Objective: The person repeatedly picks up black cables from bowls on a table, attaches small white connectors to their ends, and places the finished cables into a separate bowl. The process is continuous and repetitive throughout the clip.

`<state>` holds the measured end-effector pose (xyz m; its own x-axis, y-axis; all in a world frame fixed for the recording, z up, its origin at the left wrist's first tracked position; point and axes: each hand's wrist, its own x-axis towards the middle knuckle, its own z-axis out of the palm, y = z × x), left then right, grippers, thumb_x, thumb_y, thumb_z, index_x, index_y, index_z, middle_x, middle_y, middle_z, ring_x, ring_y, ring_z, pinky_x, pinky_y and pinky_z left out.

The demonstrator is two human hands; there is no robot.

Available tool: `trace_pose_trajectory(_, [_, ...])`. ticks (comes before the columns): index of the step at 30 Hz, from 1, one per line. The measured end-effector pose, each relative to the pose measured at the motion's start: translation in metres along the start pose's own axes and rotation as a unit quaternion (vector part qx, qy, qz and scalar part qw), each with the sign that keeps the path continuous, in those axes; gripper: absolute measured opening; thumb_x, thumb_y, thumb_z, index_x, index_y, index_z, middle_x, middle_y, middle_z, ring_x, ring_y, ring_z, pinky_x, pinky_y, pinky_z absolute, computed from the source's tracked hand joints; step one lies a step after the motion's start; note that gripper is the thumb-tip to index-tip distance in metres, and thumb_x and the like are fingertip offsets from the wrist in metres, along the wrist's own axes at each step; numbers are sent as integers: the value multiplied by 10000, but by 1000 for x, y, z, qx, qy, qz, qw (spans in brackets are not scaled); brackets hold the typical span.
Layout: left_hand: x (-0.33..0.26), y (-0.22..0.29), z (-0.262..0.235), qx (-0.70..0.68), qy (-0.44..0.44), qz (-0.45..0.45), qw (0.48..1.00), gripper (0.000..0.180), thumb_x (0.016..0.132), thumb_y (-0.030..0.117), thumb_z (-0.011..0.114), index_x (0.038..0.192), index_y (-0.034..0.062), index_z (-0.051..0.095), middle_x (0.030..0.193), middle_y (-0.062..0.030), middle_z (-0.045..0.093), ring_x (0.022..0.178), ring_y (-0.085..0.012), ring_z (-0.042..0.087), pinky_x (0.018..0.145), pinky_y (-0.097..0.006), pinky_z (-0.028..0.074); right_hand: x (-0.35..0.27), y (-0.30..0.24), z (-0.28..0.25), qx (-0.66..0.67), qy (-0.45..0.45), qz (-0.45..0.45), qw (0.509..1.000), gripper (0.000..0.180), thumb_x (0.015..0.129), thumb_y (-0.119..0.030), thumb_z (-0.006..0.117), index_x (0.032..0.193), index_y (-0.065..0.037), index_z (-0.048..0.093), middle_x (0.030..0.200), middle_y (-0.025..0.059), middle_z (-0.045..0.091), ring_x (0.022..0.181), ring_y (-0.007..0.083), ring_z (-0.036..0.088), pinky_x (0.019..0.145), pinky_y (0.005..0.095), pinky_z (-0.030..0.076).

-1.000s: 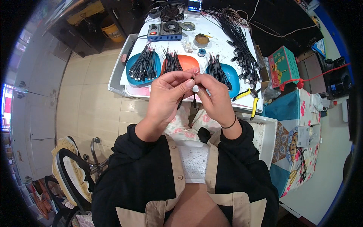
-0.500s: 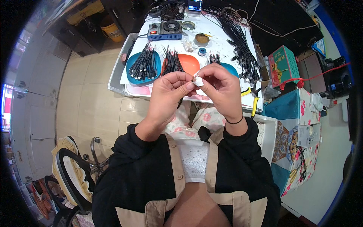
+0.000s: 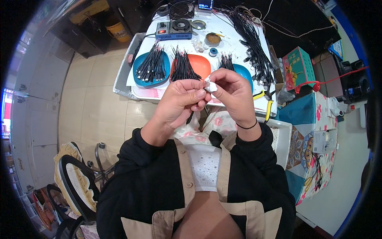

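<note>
White plug (image 3: 211,86) pinched between my two thumbs and forefingers, held up close so I can see it. Left hand (image 3: 181,99) curled shut, black wire (image 3: 190,117) hanging below it, probably attached. Right hand (image 3: 232,93) closed too. Orange tray (image 3: 203,65) just beyond.

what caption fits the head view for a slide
Both hands, left hand and right hand, pinch a small white piece above trays of black cables.

Glossy plastic blue tray (image 3: 140,78) and orange tray (image 3: 201,65) hold matt black cables (image 3: 153,63); table (image 3: 234,38) smooth white.
</note>
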<state>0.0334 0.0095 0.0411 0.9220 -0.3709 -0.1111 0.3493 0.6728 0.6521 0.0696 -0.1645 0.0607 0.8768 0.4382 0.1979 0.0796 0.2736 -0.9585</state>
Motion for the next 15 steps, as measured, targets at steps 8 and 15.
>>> trace_pose_trajectory(8, [-3, 4, -1, 41, 6, -2, 999, 148, 854, 5, 649, 995, -38, 637, 852, -116, 688, 644, -102, 599, 553, -180, 448, -1, -2, -5, -13, -43, 11, 999, 129, 875, -46, 649, 977, 26, 616, 879, 32, 632, 755, 66, 602, 707, 204, 491])
trace_pose_trajectory(15, [-1, -8, 7, 81, 47, 73, 993, 142, 877, -10, 614, 1010, -57, 630, 873, -138, 686, 692, -116, 609, 606, -203, 472, -7, 8, -2, 50, 11, 20, 999, 118, 884, -42, 636, 974, 23, 599, 882, 25, 611, 768, 67, 589, 706, 207, 485])
